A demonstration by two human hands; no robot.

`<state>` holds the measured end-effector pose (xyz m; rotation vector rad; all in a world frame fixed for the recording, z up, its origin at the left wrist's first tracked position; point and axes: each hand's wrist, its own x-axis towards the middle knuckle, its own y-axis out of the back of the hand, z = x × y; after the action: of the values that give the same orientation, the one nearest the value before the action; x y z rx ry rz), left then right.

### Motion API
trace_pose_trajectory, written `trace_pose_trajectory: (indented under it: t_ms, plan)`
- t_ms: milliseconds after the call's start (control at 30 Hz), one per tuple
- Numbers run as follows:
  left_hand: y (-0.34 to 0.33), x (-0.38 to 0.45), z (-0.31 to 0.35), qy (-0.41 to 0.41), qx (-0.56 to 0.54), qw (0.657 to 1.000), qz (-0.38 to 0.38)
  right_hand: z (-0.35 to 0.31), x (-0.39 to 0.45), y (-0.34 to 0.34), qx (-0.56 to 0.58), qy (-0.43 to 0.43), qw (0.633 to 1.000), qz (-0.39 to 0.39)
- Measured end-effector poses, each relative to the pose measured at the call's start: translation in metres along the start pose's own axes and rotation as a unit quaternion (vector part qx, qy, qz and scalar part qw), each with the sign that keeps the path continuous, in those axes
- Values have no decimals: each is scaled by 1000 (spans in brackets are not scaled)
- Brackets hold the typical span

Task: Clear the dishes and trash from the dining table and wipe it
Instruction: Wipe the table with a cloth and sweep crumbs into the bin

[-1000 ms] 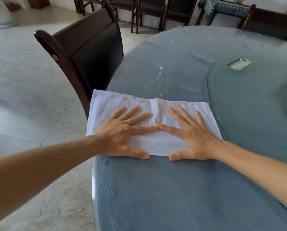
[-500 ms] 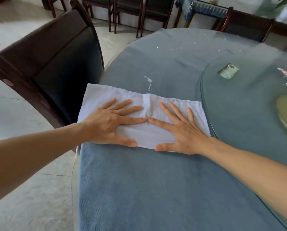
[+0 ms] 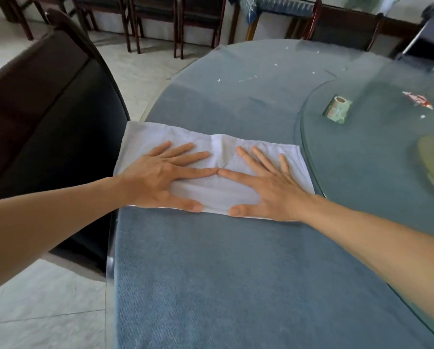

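Two flat hands, left hand [image 3: 158, 177] and right hand [image 3: 268, 190], press one cloth [image 3: 218, 187].

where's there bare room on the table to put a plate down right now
The widest bare patch is the blue tablecloth between the white cloth and the near edge. Another lies beyond the cloth, up to the scattered white crumbs. The glass turntable is busier: a green packet and a red wrapper. Both hands cover the cloth.

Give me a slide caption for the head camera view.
Left hand and right hand pressed flat on a white cloth on the blue table.
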<state>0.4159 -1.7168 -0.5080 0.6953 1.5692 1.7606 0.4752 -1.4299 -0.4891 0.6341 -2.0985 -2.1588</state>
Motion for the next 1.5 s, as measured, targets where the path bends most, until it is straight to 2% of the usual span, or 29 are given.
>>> trace_pose_trajectory:
  t_ms: [1067,1267,1500]
  plan:
    - [46,228,-205,-162,-23,986,-38,73,186,49,82,-168,982,29]
    - [54,284,-244,-186,-22,981,-46,95,231,61,94,-209,973,23]
    - [64,363,-274,-263,-1,963,-63,115,264,68,115,-287,951,26]
